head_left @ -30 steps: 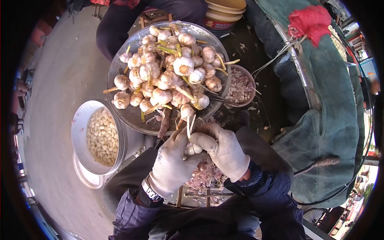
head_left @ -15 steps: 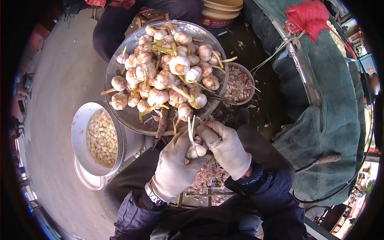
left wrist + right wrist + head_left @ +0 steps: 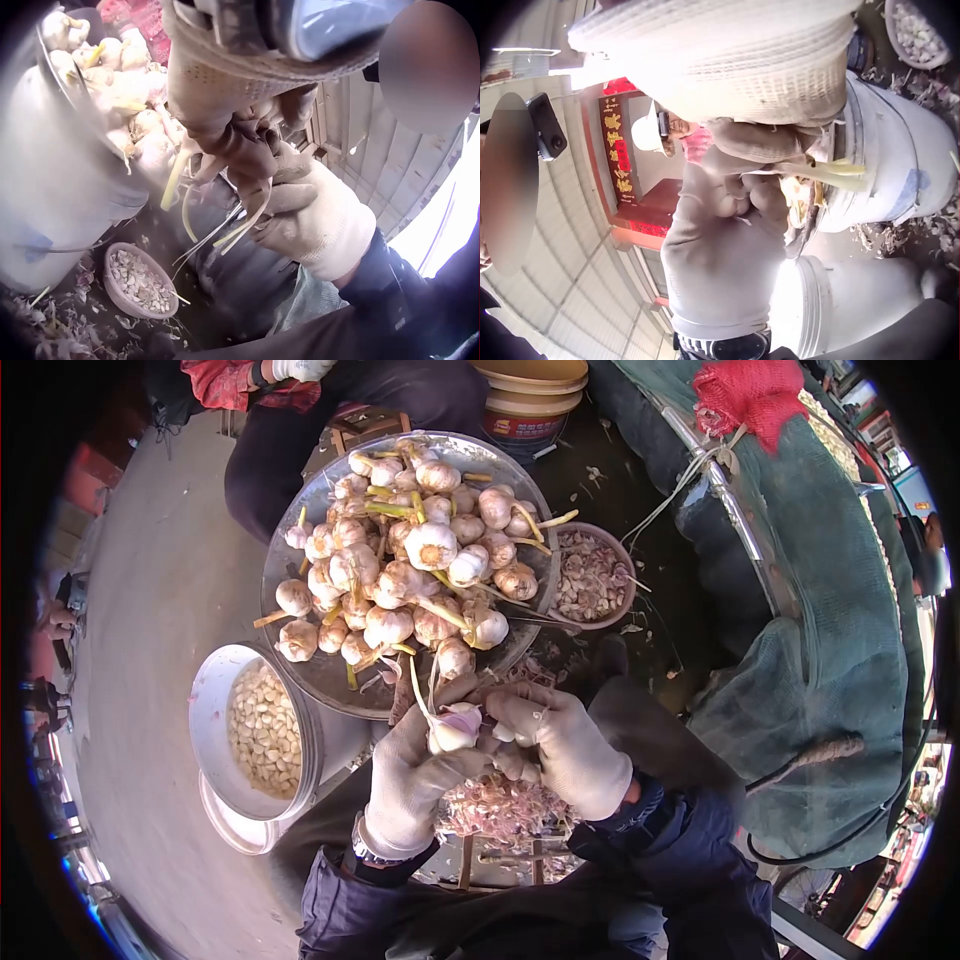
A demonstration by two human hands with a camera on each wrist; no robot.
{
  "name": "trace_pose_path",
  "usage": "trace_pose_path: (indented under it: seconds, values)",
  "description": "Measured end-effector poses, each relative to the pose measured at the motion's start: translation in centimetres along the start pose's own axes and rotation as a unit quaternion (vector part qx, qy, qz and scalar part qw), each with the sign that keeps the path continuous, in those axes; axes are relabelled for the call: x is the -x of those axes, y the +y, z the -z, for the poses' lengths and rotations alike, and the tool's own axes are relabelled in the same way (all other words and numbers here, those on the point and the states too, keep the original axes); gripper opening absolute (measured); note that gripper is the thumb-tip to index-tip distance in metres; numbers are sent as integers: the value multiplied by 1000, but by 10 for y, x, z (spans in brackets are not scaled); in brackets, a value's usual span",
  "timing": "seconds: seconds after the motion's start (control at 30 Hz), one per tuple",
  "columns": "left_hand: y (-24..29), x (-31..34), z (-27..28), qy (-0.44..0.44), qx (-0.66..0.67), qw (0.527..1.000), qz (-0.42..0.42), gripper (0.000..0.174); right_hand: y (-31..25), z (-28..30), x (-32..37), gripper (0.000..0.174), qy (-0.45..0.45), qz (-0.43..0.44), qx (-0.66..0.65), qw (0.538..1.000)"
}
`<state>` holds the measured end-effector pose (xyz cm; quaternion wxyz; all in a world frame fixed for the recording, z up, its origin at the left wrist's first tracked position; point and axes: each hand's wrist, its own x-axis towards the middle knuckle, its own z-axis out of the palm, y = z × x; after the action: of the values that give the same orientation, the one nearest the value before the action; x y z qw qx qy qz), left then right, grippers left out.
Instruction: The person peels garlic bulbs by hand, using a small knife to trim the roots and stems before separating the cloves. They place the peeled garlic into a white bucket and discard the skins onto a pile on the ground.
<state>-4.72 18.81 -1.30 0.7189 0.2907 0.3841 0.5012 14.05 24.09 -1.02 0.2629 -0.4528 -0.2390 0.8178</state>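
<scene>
Both hands wear pale knitted gloves and meet just below the tray's near edge. The left hand (image 3: 408, 778) grips part of a garlic bulb (image 3: 455, 727), purple and white, its thin stem sticking up. Close beside it, the right hand (image 3: 572, 748) pinches a small whitish piece (image 3: 505, 733) between thumb and fingers. In the left wrist view, the right hand (image 3: 311, 217) touches the left hand's fingers and pale stems hang below. The right wrist view has the left hand (image 3: 720, 262) curled around whitish cloves. Fingers partly hide the pieces.
Whole garlic bulbs (image 3: 400, 575) heap on a round metal tray (image 3: 285, 525). At left stands a white bucket (image 3: 205, 710) of peeled cloves; at right, a small bowl (image 3: 628, 600) of cloves. Skins (image 3: 505, 805) lie below the hands. Another person (image 3: 350, 420) sits across; green netting (image 3: 820, 690) hangs right.
The bulb has come apart: the left hand holds a portion with purple skin, and the right hand has a small piece. The hands have moved slightly apart, and the view has shifted.
</scene>
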Motion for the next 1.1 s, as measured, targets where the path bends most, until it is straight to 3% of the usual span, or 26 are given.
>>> trace_pose_path:
  seconds: [0.13, 0.23, 0.3, 0.33, 0.37, 0.4, 0.53, 0.6, 0.63, 0.8, 0.87, 0.9, 0.93, 1.0, 1.03, 1.1]
  values:
    - [-6, -2, -1, 40, 21, 999, -24, 67, -4, 2, 3, 31, -13, -8, -41, 999]
    - [-11, -4, -2, 50, 10, 998, -48, 70, 0, 6, 3, 35, -25, 30, 20, 999]
    - [-9, -5, -7, 82, 21, 995, -57, 67, 7, 14, -2, 35, -71, 138, 149, 977]
    - [-8, -5, -5, 83, 21, 995, -58, 67, 7, 16, -4, 35, -71, 137, 149, 977]
    - [-6, -5, -1, 72, 26, 995, -65, 64, 5, 17, -6, 33, -79, 66, -1, 995]
    - [-5, -5, 2, 60, 31, 995, -73, 62, 4, 17, -8, 32, -84, -7, -151, 985]
    - [-3, -5, 1, 71, 6, 996, -51, 58, -8, 8, 0, 28, -85, -10, -184, 979]
    - [1, -3, -3, 95, 2, 995, 10, 59, -20, -8, 6, 30, 27, -8, -71, 997]
    - [0, -3, -3, 100, -9, 995, 10, 59, -20, -3, 4, 29, -5, 10, -39, 999]
    - [0, -5, -6, 92, -76, 993, 17, 59, -17, -16, 4, 23, 6, 26, 75, 997]
    - [3, -5, -8, 91, -154, 984, 20, 77, -1, -16, -2, 27, -12, 123, 73, 990]
    - [-2, -5, -6, 91, -161, 983, 2, 75, -11, -22, 4, 34, 9, 125, 183, 975]
    - [-5, -5, -5, 92, -161, 983, 2, 75, -12, -24, 6, 34, 9, 124, 183, 975]
    - [-9, -4, -3, 111, -310, 944, -25, 40, -11, -28, 7, 39, 18, 180, 295, 938]
    - [-12, -5, -5, 120, -315, 940, -57, 36, -11, -27, 8, 48, 29, 147, 274, 950]
    - [-16, -7, -4, 110, -354, 926, -68, 38, -5, -22, 4, 46, 31, 151, 263, 952]
